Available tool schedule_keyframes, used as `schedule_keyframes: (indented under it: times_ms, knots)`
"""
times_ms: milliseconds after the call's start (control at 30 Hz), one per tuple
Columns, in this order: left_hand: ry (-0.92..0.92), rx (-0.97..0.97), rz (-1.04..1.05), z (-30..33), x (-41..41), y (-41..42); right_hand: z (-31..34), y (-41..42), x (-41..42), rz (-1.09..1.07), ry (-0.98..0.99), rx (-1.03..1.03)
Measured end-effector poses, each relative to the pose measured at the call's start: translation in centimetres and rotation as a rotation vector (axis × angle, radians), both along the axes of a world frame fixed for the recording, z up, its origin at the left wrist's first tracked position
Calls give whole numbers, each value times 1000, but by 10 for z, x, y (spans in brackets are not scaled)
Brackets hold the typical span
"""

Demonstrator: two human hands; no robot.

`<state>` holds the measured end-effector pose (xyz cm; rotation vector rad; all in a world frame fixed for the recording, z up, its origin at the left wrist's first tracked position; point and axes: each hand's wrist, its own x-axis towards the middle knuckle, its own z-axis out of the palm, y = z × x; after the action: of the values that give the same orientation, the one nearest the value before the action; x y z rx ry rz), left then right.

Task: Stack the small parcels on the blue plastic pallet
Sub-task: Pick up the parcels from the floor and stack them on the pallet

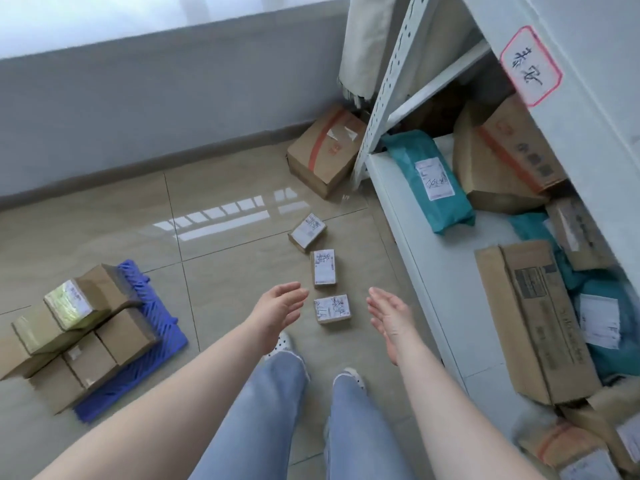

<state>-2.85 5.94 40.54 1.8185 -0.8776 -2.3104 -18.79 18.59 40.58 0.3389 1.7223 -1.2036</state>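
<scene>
Head view limits: blue plastic pallet (166, 323) is mostly covered by stacked parcels (86, 327); its left part runs under them toward the frame edge. Label print on every parcel is too small to read. Lower shelf contents at far right are cut off by the frame.
Small parcels on floor: three, in a loose line on the tiled floor (104, 237). Near parcel (332, 308) lies between the two hands. Middle parcel (324, 268) sits just beyond it. Far parcel (307, 232) is turned at an angle. Each carries a white label face up.
Parcels on pallet: about seven brown boxes visible in at least two layers; exact count cannot be told, since some are hidden behind others.
Other items: one larger carton (325, 154) tilted against the shelf upright (388, 84); teal mail bags (429, 181) and several cartons on the shelving.
Left hand (280, 310): extended forward and down, palm facing inward, fingers straight and relaxed, holding nothing, left of the near parcel and apart from it.
Right hand (389, 315): extended likewise, palm facing inward, fingers spread loosely, holding nothing, right of the near parcel.
</scene>
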Motion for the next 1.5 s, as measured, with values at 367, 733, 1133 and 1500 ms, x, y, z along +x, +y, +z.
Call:
schedule_keyframes:
  times_ms: [367, 733, 1133, 1500]
  knots:
    - [-340, 72, -77, -301, -49, 59, -311, 21, -20, 221, 13, 186]
    - [-327, 80, -40, -472, -61, 80, -486, 23, -15, 339, 98, 184]
    - [-330, 37, 59, -364, -46, 82, -376, 17, 14, 86, 85, 154]
    - [-149, -31, 485, -122, -29, 62, -124, -54, 56, -21, -111, -15]
